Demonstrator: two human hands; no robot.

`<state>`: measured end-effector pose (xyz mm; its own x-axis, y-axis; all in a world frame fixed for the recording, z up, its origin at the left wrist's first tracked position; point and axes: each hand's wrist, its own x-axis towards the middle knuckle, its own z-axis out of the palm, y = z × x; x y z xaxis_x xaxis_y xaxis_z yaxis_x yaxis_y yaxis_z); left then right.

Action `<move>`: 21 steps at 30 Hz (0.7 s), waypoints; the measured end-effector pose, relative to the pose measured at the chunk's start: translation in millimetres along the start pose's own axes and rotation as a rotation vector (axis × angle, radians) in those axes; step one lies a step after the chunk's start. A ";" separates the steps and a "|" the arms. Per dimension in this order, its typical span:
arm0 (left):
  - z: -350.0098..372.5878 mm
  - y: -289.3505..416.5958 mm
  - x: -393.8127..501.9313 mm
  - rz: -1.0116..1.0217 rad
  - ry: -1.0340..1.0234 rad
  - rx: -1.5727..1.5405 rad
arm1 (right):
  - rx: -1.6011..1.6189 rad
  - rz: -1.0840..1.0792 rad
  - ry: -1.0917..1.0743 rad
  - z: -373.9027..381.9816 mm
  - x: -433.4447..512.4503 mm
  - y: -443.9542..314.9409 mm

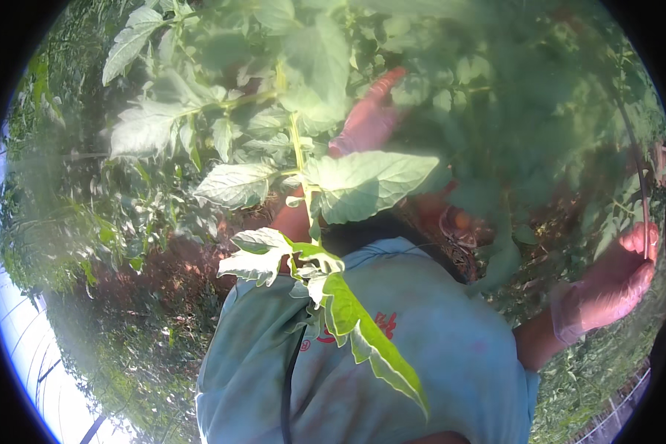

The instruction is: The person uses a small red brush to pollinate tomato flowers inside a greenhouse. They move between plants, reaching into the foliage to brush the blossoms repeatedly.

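Note:
At the right, my right hand (616, 283) wears a thin translucent glove, its fingers closed around a thin dark cord or stem (639, 172) that runs upward. My left hand (369, 114), also gloved, reaches forward among the foliage. Leaves cover part of it, so whether it holds something is unclear. Close before the camera, a tomato-like plant stem (297, 139) comes down the middle. Its broad leaf (374, 180) hides my left wrist, and a sunlit leafy tip (361, 322) overlaps my light blue shirt (449, 355).
Dense green plants (116, 222) surround me, with brown soil (183, 266) between them. Blurred leaves (477, 139) veil the upper right. A dark cable (289, 388) hangs down my shirt front. Bright sheeting with thin frame lines (30, 344) shows at the lower left.

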<state>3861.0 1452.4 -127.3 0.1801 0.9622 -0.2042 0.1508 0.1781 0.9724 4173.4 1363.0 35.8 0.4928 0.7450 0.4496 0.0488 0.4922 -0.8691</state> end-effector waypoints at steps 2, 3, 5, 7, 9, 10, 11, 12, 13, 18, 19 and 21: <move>38.9 -1.9 -6.9 -0.055 -0.044 0.031 | 0.040 -0.005 -0.122 -25.0 7.6 -9.0; 63.2 2.7 -1.9 0.069 0.043 0.085 | -0.020 -0.032 -0.048 -37.2 8.5 -13.7; 102.1 13.7 6.8 0.111 0.111 0.131 | -0.069 -0.062 -0.113 -62.7 14.0 -25.0; 132.2 26.2 13.2 0.066 0.124 0.093 | 0.140 -0.014 -0.310 -86.9 26.7 -36.8; 161.5 33.7 12.9 0.128 0.188 0.042 | 0.083 -0.040 -0.059 -111.0 30.3 -43.7; 173.9 37.4 16.8 0.122 0.166 0.016 | 0.071 -0.042 -0.124 -121.1 34.2 -46.0; 184.6 42.4 23.7 0.134 0.214 -0.043 | 0.090 -0.029 -0.176 -130.1 39.8 -50.3; 194.7 47.3 30.0 0.103 0.282 0.029 | 0.072 -0.046 -0.179 -138.1 45.4 -54.7; 200.7 50.1 33.8 0.121 0.303 0.002 | 0.125 0.000 -0.280 -142.2 49.5 -59.0; 215.5 55.6 47.6 0.082 0.312 0.000 | 0.133 -0.015 -0.244 -143.3 52.9 -67.7; 214.0 56.3 50.4 0.047 0.294 0.032 | 0.111 -0.061 -0.184 -140.2 47.0 -66.3; 209.7 56.9 53.9 0.023 0.300 0.054 | 0.088 -0.104 -0.114 -131.2 36.3 -64.5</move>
<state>4083.1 1471.3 -106.7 -0.1097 0.9852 -0.1316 0.2032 0.1518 0.9673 4302.2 1299.2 81.2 0.3871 0.7316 0.5612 0.0157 0.6034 -0.7973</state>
